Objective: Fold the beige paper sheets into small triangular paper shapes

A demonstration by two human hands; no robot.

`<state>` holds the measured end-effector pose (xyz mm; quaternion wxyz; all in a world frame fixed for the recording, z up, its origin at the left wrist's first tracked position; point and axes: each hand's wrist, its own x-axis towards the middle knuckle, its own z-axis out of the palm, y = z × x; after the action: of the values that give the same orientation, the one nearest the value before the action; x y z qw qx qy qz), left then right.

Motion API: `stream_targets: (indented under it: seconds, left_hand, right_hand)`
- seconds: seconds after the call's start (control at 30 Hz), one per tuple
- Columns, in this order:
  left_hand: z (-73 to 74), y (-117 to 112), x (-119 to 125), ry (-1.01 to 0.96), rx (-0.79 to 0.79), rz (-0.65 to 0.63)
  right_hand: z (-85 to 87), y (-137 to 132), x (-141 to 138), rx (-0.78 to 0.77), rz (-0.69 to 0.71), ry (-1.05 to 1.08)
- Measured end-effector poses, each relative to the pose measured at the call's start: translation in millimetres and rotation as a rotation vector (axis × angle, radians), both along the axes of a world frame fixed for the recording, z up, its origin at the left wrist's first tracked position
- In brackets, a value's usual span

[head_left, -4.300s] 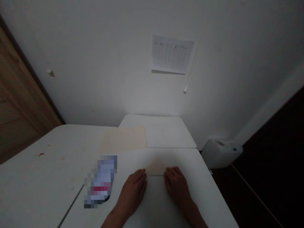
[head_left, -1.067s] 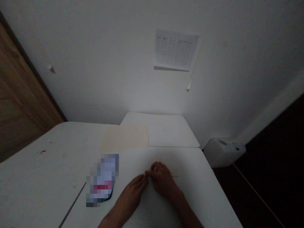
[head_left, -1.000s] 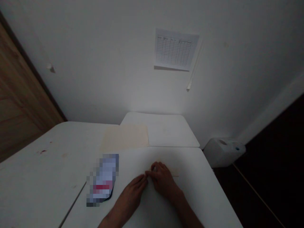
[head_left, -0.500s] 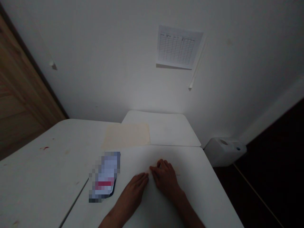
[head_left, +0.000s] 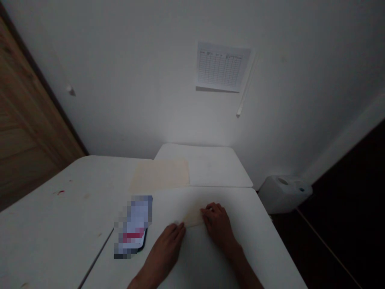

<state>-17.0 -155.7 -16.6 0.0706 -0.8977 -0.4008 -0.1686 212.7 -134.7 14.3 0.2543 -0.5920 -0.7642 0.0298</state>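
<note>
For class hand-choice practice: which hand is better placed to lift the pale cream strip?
Probably the right hand: its fingers rest on the pale cream strip, while the left hand stops at its end.

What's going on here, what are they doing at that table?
A person is working at a white table with both bare hands. Their right hand lies flat on one end of a pale cream strip, which could be paper or dough, and their left hand sits at its other end. A larger cream sheet lies farther along the table, and a pixelated packet sits to the left of the left hand.
</note>
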Motion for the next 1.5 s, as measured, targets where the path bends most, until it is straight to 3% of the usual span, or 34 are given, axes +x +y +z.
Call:
stream_targets:
  seconds: [0.13,0.27,0.37,0.47,0.63,0.8,1.03,1.5]
  left_hand:
    - [-7.8,-5.2,-10.0,-0.019,0.014,0.042]
    - [1.5,3.2,-6.3,-0.061,-0.051,0.038]
    - [16.7,20.0,6.6,-0.100,-0.146,0.048]
    - [28.1,38.9,23.6,0.009,-0.263,0.093]
    - [31.8,56.0,50.8,0.050,-0.273,0.062]
    - [33.3,55.5,67.8,0.052,-0.264,-0.008]
    - [35.5,53.5,70.1,0.076,-0.257,-0.081]
    - [36.1,46.8,73.7,0.037,-0.299,-0.017]
  right_hand:
    - [-2.5,-1.8,25.6,0.017,-0.051,0.013]
    - [-5.5,-4.2,35.2,0.039,-0.073,0.039]
    - [-8.0,-4.0,33.7,0.053,-0.076,0.046]
    - [-9.4,-2.9,31.4,0.062,-0.102,0.058]
    - [-8.7,-1.7,30.8,0.047,-0.101,0.063]
    - [-8.8,-0.5,31.3,0.050,-0.102,0.077]
    - [-6.7,-0.5,30.5,0.034,-0.092,0.084]
    - [-6.4,3.7,28.9,0.035,-0.040,0.285]
